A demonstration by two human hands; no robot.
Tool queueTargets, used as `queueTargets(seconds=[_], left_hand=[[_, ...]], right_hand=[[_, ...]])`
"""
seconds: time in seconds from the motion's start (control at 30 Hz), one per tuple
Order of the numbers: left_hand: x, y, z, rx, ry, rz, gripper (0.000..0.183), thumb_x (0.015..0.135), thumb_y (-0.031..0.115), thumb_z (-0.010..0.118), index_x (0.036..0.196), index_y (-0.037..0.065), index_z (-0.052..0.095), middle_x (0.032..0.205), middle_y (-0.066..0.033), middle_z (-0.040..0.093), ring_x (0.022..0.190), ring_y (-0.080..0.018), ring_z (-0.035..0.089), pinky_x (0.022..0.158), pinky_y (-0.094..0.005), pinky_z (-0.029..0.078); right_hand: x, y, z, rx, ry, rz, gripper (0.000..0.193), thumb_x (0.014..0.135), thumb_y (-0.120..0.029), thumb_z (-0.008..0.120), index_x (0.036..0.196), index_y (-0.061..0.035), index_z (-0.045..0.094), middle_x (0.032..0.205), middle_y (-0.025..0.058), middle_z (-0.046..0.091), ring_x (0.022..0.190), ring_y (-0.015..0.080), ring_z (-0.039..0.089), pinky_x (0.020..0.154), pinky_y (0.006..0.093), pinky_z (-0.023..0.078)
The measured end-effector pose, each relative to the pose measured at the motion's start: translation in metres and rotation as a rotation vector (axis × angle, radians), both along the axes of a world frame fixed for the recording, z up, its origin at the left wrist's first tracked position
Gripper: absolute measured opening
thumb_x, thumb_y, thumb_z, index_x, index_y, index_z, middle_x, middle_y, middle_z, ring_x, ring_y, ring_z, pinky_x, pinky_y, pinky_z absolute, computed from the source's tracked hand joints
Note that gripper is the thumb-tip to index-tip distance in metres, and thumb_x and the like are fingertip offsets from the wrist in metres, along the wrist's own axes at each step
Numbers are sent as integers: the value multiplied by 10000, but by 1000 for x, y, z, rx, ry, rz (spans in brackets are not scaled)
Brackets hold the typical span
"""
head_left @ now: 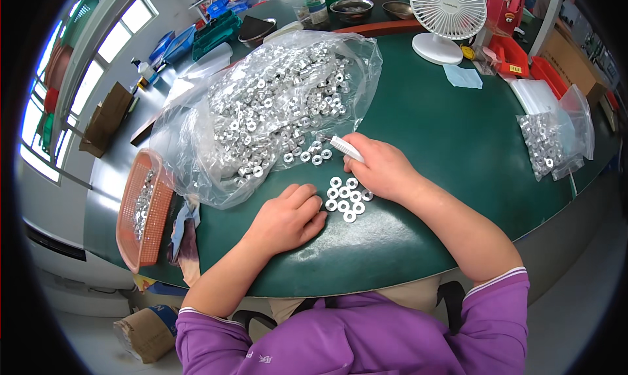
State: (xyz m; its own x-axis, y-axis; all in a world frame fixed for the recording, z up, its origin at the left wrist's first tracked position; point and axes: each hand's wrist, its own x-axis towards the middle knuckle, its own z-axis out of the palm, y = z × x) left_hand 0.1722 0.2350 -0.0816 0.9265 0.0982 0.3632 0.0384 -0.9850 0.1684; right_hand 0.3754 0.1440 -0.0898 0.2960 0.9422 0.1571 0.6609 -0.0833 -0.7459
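Observation:
My right hand (379, 165) is closed around a white, ridged, pen-shaped tool (347, 148). The tool's thin tip points at a few loose metal rings (316, 159) by the mouth of a large clear plastic bag (281, 107), which is full of similar silvery rings. Below that hand lies a flat cluster of several rings (344, 195) on the green tabletop (418, 120). My left hand (288, 218) rests just left of the cluster, fingers curled in and thumb close to the index finger. Whatever may be between those fingertips is hidden.
A pink plastic basket (125, 224) with metal parts stands at the left edge, beside a crumpled cloth (186, 234). A white fan (438, 50) is at the back right. Bagged rings (541, 146) lie at the right, near red bins (509, 54). Metal bowls (352, 8) sit behind.

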Motion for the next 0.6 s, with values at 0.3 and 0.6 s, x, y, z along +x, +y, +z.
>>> queueTargets(seconds=[0.3, 0.6], left_hand=[[-1, 9, -1, -231, -95, 113, 159, 731, 123, 676, 735, 52, 534, 923, -79, 557, 755, -217, 579, 587, -329, 487], [-11, 28, 3, -2106, -308, 85, 293, 925, 283, 475, 750, 50, 494, 905, -114, 505, 605, -103, 447, 312, -179, 280]], right_hand=[[-1, 0, 3, -23, 7, -2, 242, 873, -150, 504, 1102, -75, 528, 848, 81, 658, 846, 271, 636, 751, 384, 473], [-2, -2, 10, -80, 55, 9, 252, 867, -131, 495, 1111, -73, 522, 854, 67, 657, 860, 256, 632, 766, 371, 473]])
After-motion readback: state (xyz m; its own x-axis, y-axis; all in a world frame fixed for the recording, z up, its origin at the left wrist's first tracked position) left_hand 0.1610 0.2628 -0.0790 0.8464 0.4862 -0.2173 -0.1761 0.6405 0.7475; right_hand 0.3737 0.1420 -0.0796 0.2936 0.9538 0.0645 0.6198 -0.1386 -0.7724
